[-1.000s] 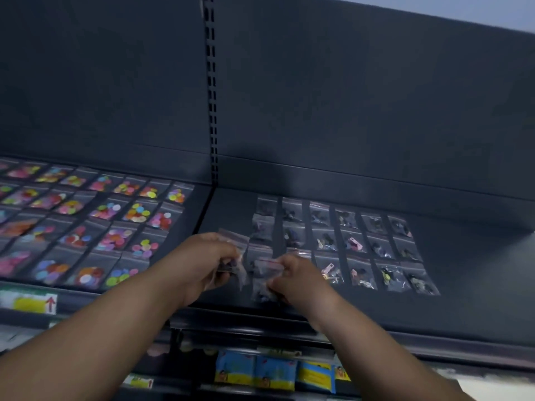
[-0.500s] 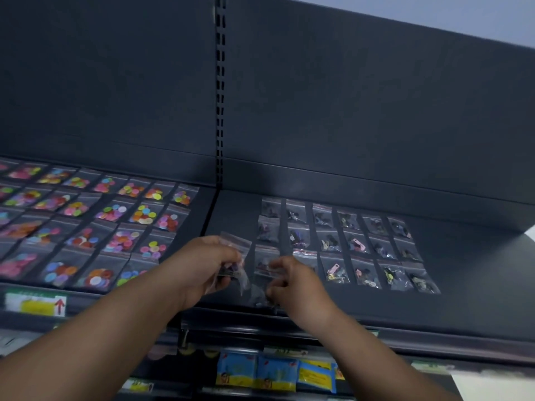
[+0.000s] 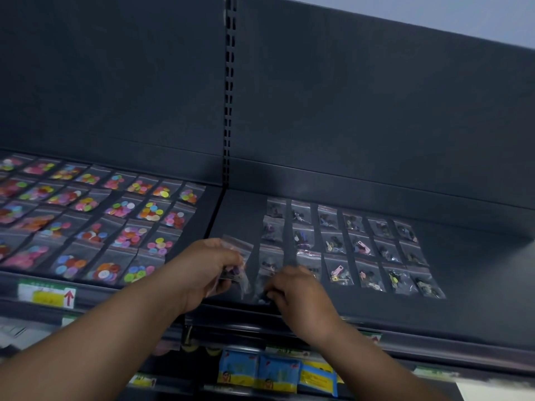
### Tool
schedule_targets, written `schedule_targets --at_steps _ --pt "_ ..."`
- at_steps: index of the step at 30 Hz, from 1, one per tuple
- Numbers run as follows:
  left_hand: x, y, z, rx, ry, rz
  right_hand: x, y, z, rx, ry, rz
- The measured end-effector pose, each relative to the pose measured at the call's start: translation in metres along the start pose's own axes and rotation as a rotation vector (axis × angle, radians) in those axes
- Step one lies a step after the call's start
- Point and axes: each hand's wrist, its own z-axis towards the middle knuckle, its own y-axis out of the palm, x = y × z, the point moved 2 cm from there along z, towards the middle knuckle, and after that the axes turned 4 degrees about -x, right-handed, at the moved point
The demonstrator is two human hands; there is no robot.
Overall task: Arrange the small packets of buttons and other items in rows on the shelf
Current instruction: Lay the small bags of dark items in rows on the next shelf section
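Observation:
Clear packets of dark small items lie in three rows on the right half of the dark shelf. Packets of coloured buttons fill the left half in rows. My left hand is closed on a small bunch of clear packets held just above the shelf, left of the grid. My right hand pinches one clear packet at the front left corner of the grid, low on the shelf near its front edge. Its fingers hide part of that packet.
The shelf's back panel rises behind, with a slotted upright between the two halves. A price label with a red arrow sits on the front rail. Blue and yellow packs hang on the level below. Bare shelf lies right of the grid.
My right hand has moved down and towards the front edge with its packet. My left hand keeps its bunch in about the same place. The view has shifted slightly.

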Motion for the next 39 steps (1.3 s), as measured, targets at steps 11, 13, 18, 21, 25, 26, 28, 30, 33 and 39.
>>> schedule_targets --at_steps 11,13,18,21,25,26,28,30,33,39 --pt "-0.001 -0.006 0.002 0.024 -0.002 -0.012 0.001 -0.019 0.019 0.073 -0.035 -0.076" --pt "0.001 -0.006 0.004 0.029 -0.001 -0.013 0.002 -0.018 0.021 -0.019 -0.036 -0.117" --pt "0.003 -0.004 0.008 0.031 -0.007 -0.01 0.007 -0.016 0.022 -0.107 -0.013 -0.128" --pt "0.004 -0.002 0.009 0.025 -0.008 -0.003 0.008 -0.016 0.025 -0.131 -0.002 -0.153" --pt "0.006 0.001 0.011 0.006 -0.002 -0.019 0.01 -0.017 0.025 -0.137 -0.005 -0.137" --pt "0.007 0.002 0.012 0.0 -0.002 -0.024 0.011 -0.017 0.024 -0.118 -0.001 -0.114" --pt "0.008 0.005 0.012 -0.018 -0.006 -0.034 0.016 -0.022 0.02 -0.028 0.024 -0.075" --pt "0.008 0.008 0.013 -0.039 -0.014 -0.055 0.025 -0.027 0.013 0.04 0.081 -0.103" --pt "0.008 0.015 0.015 -0.053 -0.034 -0.073 0.037 -0.026 -0.001 -0.006 0.164 -0.196" --pt "0.006 0.028 0.017 -0.077 -0.052 -0.073 0.041 -0.018 -0.008 -0.033 0.182 -0.217"
